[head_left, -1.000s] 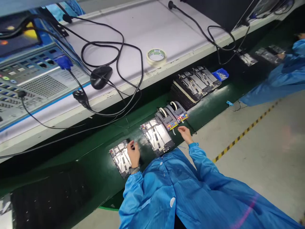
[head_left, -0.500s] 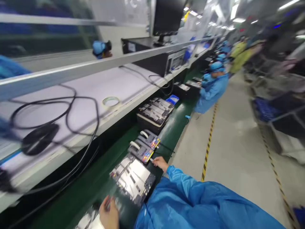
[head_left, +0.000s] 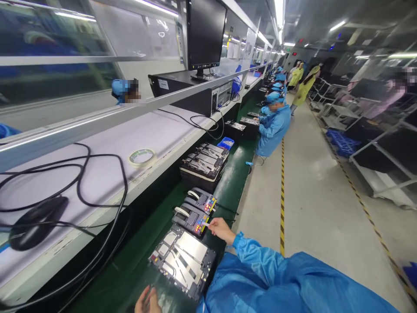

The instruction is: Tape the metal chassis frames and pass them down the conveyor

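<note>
My right hand (head_left: 221, 229) pinches a small white strip of tape (head_left: 206, 224) at the front of the nearer tape dispenser (head_left: 189, 218). A second grey tape dispenser (head_left: 202, 200) stands behind it; both carry a white roll and lit buttons. Just this side of them, an opened device panel (head_left: 184, 256) with silvery plates and dark edges lies flat on the green bench. My left hand (head_left: 148, 301) is at the bottom edge, partly cut off, left of the panel's near corner. Its visible fingers are slightly apart with nothing seen in them.
Beyond the dispensers sits a stack of similar panels (head_left: 205, 161) beside a blue bin (head_left: 226, 143). The white shelf (head_left: 163, 130) on the left bears a tape roll (head_left: 141, 156), black cables and a mouse (head_left: 37, 224). A co-worker in blue (head_left: 273, 124) is further along the bench (head_left: 239, 163).
The view has shifted and grown sharper. My right hand's white strip now shows more at the dispenser. My left hand is lower in view, and the panel near it has left the frame.
</note>
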`<state>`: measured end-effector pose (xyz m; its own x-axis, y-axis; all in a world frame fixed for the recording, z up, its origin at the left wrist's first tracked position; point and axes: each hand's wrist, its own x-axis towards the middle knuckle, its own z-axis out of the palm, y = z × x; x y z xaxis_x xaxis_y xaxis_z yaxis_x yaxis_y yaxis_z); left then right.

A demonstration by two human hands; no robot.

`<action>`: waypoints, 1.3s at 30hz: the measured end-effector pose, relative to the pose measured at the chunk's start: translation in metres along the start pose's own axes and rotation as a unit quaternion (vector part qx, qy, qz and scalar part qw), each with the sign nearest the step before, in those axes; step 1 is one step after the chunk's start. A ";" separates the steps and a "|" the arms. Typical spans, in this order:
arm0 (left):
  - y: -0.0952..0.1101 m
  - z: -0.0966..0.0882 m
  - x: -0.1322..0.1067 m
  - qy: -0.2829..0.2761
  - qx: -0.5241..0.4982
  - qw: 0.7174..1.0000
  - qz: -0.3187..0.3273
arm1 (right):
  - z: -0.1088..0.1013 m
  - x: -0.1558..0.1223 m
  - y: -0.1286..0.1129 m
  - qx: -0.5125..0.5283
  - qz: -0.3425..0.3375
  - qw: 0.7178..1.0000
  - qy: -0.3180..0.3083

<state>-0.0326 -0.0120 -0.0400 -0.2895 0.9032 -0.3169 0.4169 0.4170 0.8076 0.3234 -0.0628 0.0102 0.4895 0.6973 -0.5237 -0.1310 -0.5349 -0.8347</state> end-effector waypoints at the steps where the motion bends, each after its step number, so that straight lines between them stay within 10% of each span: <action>1: 0.005 -0.002 -0.004 -0.014 -0.009 1.000 0.002 | -0.001 -0.003 -0.017 -0.004 -0.033 0.999 -0.032; 7: 0.044 -0.003 -0.039 -0.076 -0.088 0.991 0.065 | 0.025 -0.009 -0.096 -0.072 -0.134 0.955 -0.256; 14: 0.056 0.013 -0.060 -0.115 -0.143 0.982 0.054 | 0.087 -0.012 -0.108 -0.251 -0.119 0.854 -0.440; 25: 0.051 0.029 -0.052 -0.062 -0.163 0.984 0.032 | 0.142 0.013 -0.093 -0.383 -0.100 0.806 -0.441; 39: 0.052 0.033 -0.043 -0.040 -0.150 0.987 0.042 | 0.142 0.013 -0.094 -0.393 -0.108 0.806 -0.430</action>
<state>0.0301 -0.0256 -0.0009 -0.1904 0.9436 -0.2710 0.1585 0.3019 0.9401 0.2195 0.0646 0.0571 -0.3951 0.7070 -0.5865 0.6282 -0.2579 -0.7341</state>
